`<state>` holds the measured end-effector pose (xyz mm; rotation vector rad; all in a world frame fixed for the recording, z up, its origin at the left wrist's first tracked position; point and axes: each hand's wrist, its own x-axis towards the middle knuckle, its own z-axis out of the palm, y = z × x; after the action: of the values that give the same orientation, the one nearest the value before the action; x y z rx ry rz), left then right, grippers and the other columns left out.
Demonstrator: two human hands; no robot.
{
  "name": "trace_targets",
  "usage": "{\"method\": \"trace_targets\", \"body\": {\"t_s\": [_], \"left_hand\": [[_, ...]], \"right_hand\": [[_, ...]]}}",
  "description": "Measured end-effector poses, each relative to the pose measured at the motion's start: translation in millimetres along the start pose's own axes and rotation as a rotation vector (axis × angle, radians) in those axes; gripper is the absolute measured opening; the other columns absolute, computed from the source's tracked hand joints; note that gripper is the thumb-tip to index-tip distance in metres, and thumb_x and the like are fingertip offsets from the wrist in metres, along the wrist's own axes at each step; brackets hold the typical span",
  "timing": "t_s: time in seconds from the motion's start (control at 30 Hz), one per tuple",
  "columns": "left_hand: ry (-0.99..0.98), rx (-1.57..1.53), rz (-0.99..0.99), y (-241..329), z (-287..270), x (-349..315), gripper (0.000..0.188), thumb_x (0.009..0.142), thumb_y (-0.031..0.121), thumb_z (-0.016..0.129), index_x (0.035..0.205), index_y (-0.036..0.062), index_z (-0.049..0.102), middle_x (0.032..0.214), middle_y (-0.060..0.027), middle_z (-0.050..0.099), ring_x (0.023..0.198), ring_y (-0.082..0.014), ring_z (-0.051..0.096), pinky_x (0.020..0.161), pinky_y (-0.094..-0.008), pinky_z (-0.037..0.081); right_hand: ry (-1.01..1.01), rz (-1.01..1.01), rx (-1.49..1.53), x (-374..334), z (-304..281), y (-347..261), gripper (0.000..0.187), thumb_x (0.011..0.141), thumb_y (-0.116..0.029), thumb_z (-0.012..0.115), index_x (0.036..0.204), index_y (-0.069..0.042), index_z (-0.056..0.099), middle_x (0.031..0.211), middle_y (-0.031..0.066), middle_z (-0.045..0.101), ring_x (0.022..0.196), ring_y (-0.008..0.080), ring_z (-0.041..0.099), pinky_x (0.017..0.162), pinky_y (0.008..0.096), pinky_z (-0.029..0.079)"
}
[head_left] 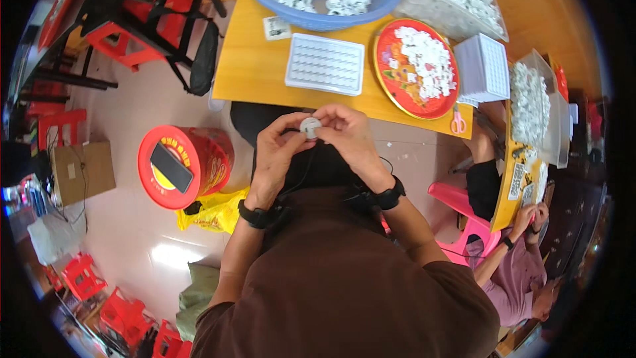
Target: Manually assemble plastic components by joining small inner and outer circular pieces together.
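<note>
Between both hands, just off the table's near edge, I hold a small round white plastic part (309, 127). My left hand (281, 142) pinches its left side with thumb and fingers. On the other side, the fingers of my right hand (349, 136) close on its right edge. Straight ahead on the table lies a white tray (324, 64) with rows of small slots. A red round plate (395, 96) to its right carries a heap of small white pieces. Behind the tray, a blue plastic basket (318, 24) holds many white ring-shaped parts.
A clear bin (424, 10) of white parts, stacked white trays (482, 69) and pink scissors (458, 121) occupy the table's right side. Left of me stands a red bucket (215, 159) with a phone (171, 167) on its lid. At right, a co-worker (507, 285) handles small pieces beside a pink stool (474, 229).
</note>
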<state>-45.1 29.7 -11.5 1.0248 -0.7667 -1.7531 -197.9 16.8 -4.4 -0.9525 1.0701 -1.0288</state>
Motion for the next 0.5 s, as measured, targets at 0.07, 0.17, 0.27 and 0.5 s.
{"method": "trace_targets", "body": {"t_s": [0.07,0.17,0.27,0.5], "left_hand": [[-0.01,0.036,0.012,2.4,0.3,-1.4,0.028,0.082,-0.002,0.055,0.11,-0.0028,0.054,0.105,-0.0101,0.058,0.086,-0.0139,0.06,0.077,-0.0258,0.052],[0.051,0.215,0.117,-0.7,-0.6,-0.5,0.03,0.077,-0.007,0.055,0.106,-0.0025,0.057,0.093,-0.0066,0.06,0.08,-0.0121,0.061,0.074,-0.0247,0.052],[0.126,0.48,0.249,0.9,4.1,-3.5,0.031,0.073,-0.008,0.057,0.103,0.0003,0.059,0.085,-0.0078,0.06,0.077,-0.0144,0.062,0.071,-0.0246,0.052],[0.034,0.975,0.454,13.0,2.8,-1.6,0.029,0.068,-0.004,0.058,0.096,0.0011,0.059,0.083,-0.0144,0.056,0.069,-0.029,0.059,0.06,-0.0327,0.05]], "right_hand": [[-0.014,0.017,0.022,-0.5,0.5,-2.6,0.019,0.075,0.006,0.059,0.092,0.001,0.059,0.079,0.004,0.06,0.068,0.0068,0.057,0.062,0.0191,0.047],[-0.005,0.042,0.001,-0.8,3.8,0.3,0.02,0.074,0.007,0.059,0.093,0.001,0.06,0.078,0.0032,0.06,0.066,0.0061,0.056,0.061,0.0179,0.046],[0.027,-0.02,-0.038,-0.5,4.5,8.2,0.021,0.073,0.007,0.06,0.092,0.001,0.061,0.076,0.0021,0.059,0.064,0.005,0.053,0.059,0.0173,0.044],[0.086,-0.039,-0.259,-1.7,4.8,8.3,0.017,0.07,0.007,0.059,0.086,0.002,0.063,0.07,0.0009,0.058,0.061,0.0047,0.052,0.057,0.0184,0.045]]}}
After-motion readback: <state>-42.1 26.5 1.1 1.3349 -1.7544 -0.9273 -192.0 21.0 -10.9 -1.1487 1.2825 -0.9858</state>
